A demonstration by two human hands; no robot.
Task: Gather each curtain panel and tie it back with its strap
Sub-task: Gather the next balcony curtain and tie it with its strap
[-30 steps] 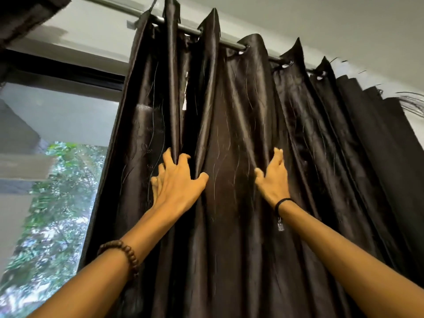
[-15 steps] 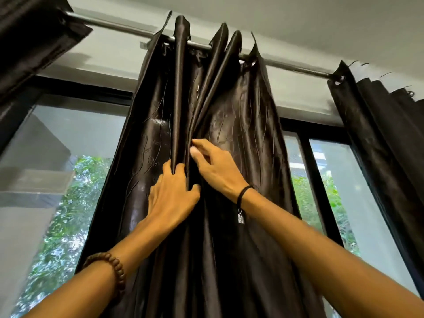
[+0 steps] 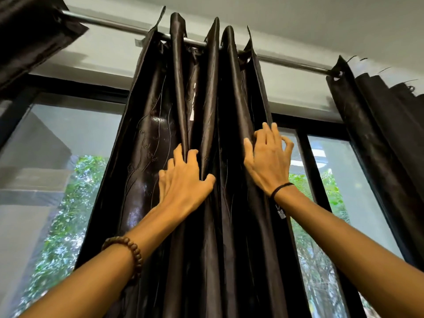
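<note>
Dark satin: 3 curtain panels (image 3: 146, 157) (image 3: 380, 125) (image 3: 29, 31), 2 hands (image 3: 183, 182) (image 3: 266, 161)

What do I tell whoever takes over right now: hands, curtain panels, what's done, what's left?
Left hand: grips the front folds of the middle curtain panel.
Right hand: fingers curled round that panel's right edge.
The middle curtain panel hangs bunched into pleats on the rod. The right panel is bunched at the rod's end; the left panel is only partly in view.
Done: middle curtain panel mostly gathered.
Left: tie it back. No strap is in view, so find it first.
</note>
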